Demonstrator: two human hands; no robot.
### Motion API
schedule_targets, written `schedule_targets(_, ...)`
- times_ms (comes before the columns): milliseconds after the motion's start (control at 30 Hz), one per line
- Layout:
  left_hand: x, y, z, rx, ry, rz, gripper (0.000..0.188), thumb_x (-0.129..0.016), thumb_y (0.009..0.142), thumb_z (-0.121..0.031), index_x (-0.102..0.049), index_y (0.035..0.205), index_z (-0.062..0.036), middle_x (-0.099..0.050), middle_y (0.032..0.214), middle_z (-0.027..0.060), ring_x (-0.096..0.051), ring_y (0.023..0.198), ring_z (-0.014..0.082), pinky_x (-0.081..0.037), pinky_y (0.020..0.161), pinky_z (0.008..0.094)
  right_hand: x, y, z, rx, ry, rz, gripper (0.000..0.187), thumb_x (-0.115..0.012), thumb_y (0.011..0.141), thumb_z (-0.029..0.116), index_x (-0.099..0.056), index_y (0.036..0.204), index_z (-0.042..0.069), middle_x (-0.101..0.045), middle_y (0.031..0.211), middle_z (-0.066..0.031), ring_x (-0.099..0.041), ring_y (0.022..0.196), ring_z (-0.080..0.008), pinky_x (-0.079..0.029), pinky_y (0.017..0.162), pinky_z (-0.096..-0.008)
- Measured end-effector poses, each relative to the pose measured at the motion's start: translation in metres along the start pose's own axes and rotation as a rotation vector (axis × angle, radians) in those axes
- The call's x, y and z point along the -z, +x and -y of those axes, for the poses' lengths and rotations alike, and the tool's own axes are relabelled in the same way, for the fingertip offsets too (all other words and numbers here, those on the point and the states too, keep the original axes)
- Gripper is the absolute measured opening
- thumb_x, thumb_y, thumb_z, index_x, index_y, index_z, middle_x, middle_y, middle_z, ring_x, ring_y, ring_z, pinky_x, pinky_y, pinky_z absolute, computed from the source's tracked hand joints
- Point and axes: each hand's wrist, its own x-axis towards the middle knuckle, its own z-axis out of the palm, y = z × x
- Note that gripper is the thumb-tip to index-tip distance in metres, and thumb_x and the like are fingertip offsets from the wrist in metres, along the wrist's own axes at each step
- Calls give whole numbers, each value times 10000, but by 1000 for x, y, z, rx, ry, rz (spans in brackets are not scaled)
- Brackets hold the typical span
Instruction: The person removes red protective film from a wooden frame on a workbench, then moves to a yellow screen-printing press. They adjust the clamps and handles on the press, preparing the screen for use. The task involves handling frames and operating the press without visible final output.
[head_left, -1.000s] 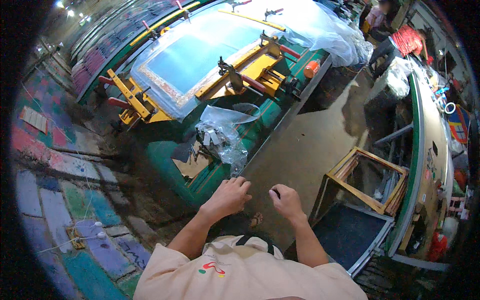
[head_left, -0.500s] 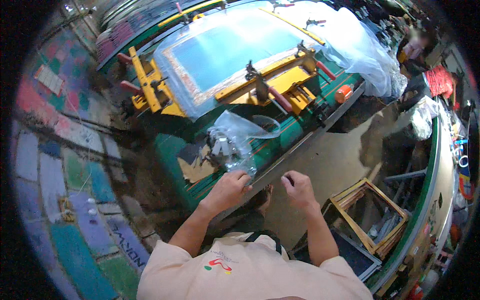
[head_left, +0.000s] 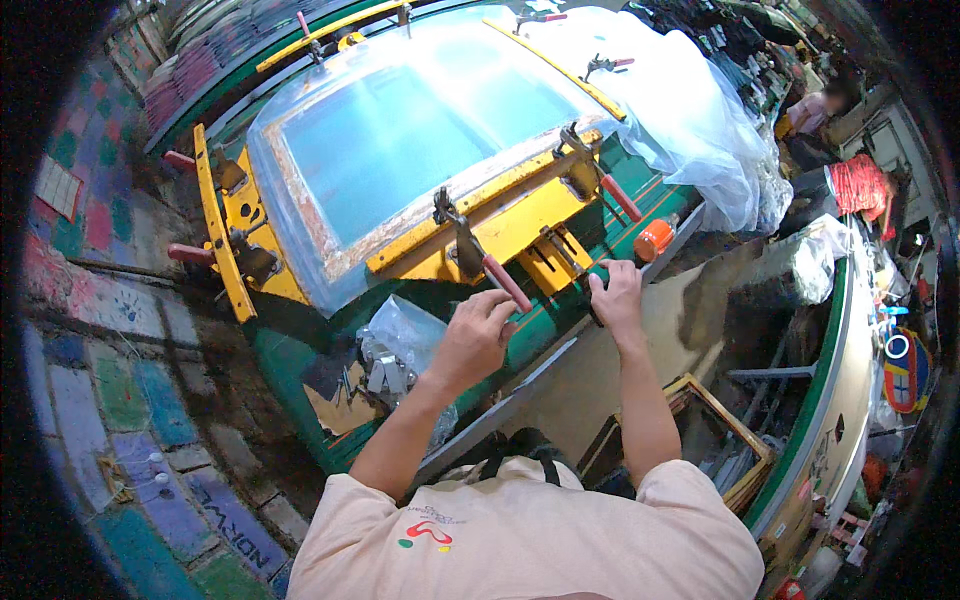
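Observation:
My left hand (head_left: pixel 474 338) is at the near side of the frame setup, thumb and fingers slightly apart. Its fingertips are beside the red handle (head_left: pixel 507 284) of a toggle clamp; contact is unclear. My right hand (head_left: pixel 617 298) hovers by the bench edge near a yellow slotted bracket (head_left: pixel 555 258), fingers bent and spaced from the thumb. Nothing shows in either hand. Ahead lies a framed blue mesh screen (head_left: pixel 400 140) under clear plastic film, edged by yellow clamp bars (head_left: pixel 490 205). Below my left forearm, a clear plastic bag (head_left: pixel 400 335) lies by small metal pieces (head_left: pixel 385 372).
The green bench (head_left: pixel 285 360) carries an orange-capped container (head_left: pixel 655 238) near its right edge. Crumpled clear sheeting (head_left: pixel 700 130) covers the far right. Wooden frames (head_left: pixel 735 425) lean low at right beside another green-edged table (head_left: pixel 835 330). Another person (head_left: pixel 808 112) is at the far right.
Both hands have moved up and forward, from by the plastic bag and bench edge to the clamp handle and yellow bracket. The view has shifted, so the bench appears lower and further left.

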Motion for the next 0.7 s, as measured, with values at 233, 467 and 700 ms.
schedule_targets(233, -20, 18, -3, -28, -54, -63, 231, -699, 841, -18, -622, 1059, -22, -631, 1069, 143, -627, 992, 339, -514, 873, 428, -16, 13, -39, -328, 345, 363, 497, -477, 1028, 442, -666, 1028, -18, -646, 977, -269, -597, 976, -441, -461, 880, -499)
schedule_targets(467, -40, 57, 6, -22, 22, -54, 211, -695, 835, -21, -616, 1030, -1, -632, 1038, 146, -630, 977, 338, -506, 888, 436, 5, 37, -51, -375, 365, 714, 586, -451, 1020, 536, -650, 1067, -13, -658, 1052, -275, -624, 1030, -435, -482, 895, -458)
schedule_targets(700, -63, 74, 10, 235, 213, -119, 350, -705, 809, -26, -597, 1141, 1, -562, 1185, 176, -528, 1162, 375, -412, 1030, 477, 0, 80, -31, -37, 488, 513, 251, -660, 928, 220, -691, 1014, -14, -699, 978, -197, -681, 920, -350, -532, 823, -416)
